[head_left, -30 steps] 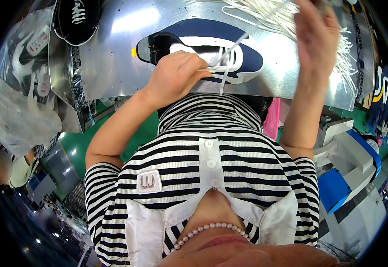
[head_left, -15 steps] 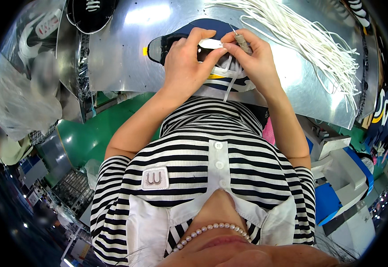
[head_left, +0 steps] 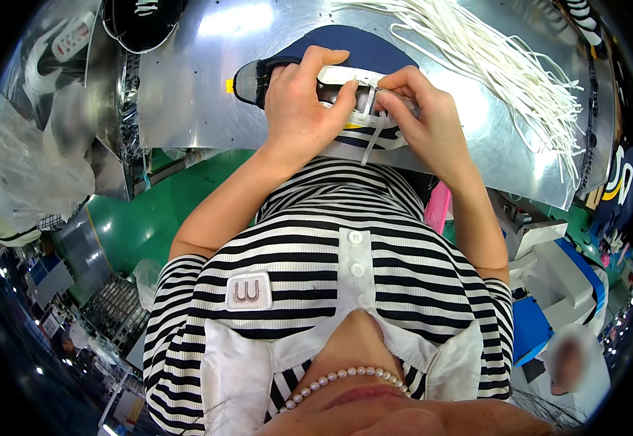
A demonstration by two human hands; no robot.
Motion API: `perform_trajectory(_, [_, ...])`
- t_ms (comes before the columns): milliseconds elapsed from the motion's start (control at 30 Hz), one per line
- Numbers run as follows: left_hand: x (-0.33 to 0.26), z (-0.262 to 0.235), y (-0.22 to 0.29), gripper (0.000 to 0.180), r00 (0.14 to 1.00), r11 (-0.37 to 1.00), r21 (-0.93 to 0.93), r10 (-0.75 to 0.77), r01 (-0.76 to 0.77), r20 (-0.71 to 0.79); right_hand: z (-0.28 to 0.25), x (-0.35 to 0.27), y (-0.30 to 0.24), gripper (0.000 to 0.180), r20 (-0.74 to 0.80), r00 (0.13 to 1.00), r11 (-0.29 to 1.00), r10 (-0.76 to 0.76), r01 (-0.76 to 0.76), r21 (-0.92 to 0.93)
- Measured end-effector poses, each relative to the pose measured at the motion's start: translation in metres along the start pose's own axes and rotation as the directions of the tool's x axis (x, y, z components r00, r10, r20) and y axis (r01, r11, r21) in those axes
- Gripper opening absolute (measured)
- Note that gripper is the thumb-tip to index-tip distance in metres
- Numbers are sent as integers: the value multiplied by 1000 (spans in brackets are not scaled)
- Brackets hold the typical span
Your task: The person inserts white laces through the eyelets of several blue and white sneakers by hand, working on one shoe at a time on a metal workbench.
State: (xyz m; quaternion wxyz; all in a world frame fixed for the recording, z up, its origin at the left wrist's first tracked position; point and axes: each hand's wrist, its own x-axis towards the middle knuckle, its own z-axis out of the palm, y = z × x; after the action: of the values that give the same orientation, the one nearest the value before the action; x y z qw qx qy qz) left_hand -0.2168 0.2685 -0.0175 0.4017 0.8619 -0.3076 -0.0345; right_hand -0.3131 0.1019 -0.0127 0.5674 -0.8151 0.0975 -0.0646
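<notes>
A navy shoe upper (head_left: 364, 47) lies on its side on the metal table in front of me, its grey-lined heel opening toward the left. My left hand (head_left: 298, 105) is closed on it, fingers inside the opening and thumb by the white eyelet strip (head_left: 342, 74). At the strip's right end, my right hand (head_left: 433, 116) pinches a white shoelace (head_left: 372, 147), which crosses the throat and trails toward my shirt. Whether the right palm also holds a tool is hidden.
A loose bundle of white laces (head_left: 487, 69) spreads over the right side of the metal table (head_left: 186, 94). At the far left sits a black shoe upper (head_left: 143, 22). Clear plastic bags (head_left: 29, 163) hang beyond the left edge. Grey and blue equipment (head_left: 549, 283) stands at right.
My right hand has turned over and come down onto the eyelet strip. The pointed tool with a wrapped handle, visible in it before, no longer shows. More of the strip and navy side are exposed.
</notes>
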Motion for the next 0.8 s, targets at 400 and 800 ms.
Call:
perform_trajectory(400, [-8,-4,-5,38,984,983,59,173,-176,50,14,27,-22,23,91,996,889,8,35,-457])
perform_trajectory(800, [23,-3,4,29,952,784,-543,-211,300,221,1,-5,18,18,-362,921,927,-141,-5,-374])
